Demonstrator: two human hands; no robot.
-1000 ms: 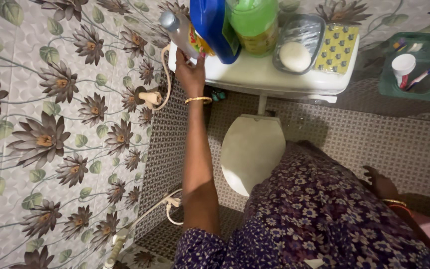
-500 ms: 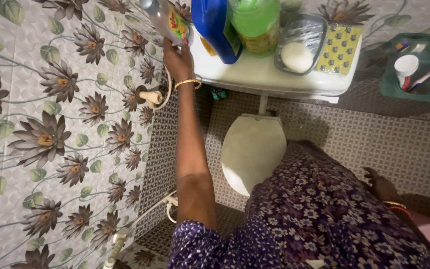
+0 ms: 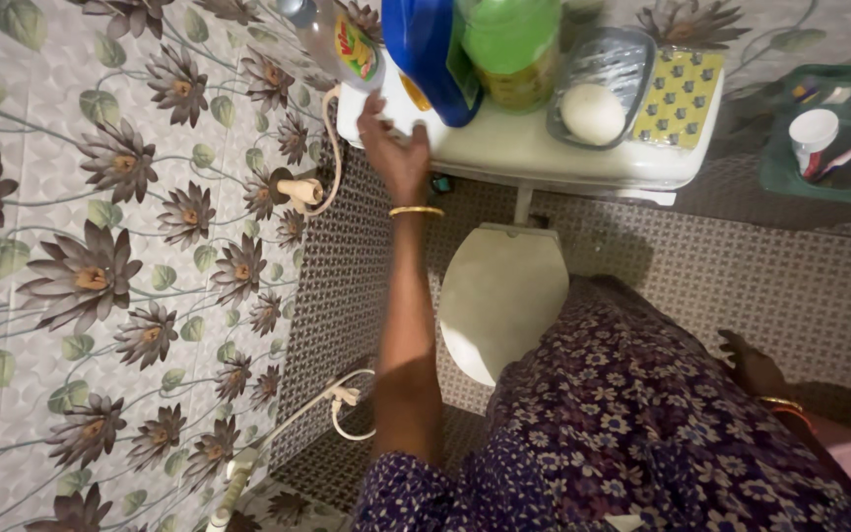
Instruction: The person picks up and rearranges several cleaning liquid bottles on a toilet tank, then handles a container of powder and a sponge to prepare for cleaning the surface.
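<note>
My left arm extended forward, left hand [image 3: 393, 148] raised, fingers loosely spread. My right hand [image 3: 752, 363] low at side, fingers relaxed.

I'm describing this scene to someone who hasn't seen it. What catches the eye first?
The left hand reaches up to the white toilet tank, beside a clear bottle. A blue jug and green bottle crowd the tank top, with a soap dish. Flowered wall tiles fill the left.
</note>
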